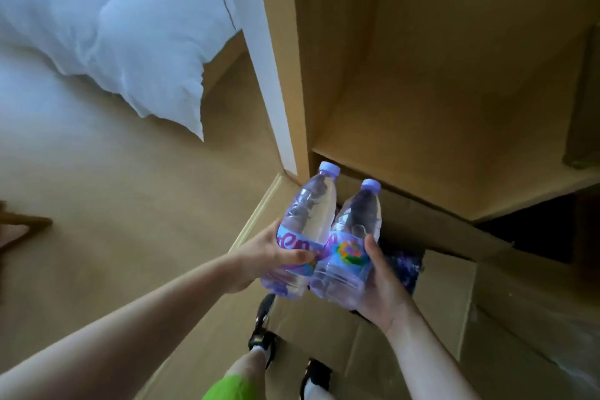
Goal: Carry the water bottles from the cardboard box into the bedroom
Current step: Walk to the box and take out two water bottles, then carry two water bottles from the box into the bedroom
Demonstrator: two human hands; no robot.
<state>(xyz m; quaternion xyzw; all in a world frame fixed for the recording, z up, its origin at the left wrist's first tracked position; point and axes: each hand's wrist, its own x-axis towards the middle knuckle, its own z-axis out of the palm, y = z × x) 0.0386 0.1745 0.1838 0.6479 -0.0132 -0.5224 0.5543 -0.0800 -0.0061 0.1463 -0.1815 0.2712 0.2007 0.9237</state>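
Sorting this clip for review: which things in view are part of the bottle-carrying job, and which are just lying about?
Part of the job:
left hand, gripping the left bottle
right hand, gripping the right bottle
cardboard box, open below them

Just lying about:
white pillow
wooden furniture leg

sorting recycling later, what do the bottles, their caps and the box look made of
Bottles: clear glossy plastic, ribbed, see-through, likely PET. Caps: opaque lilac plastic, it seems. Box: matte brown cardboard, creased flaps.
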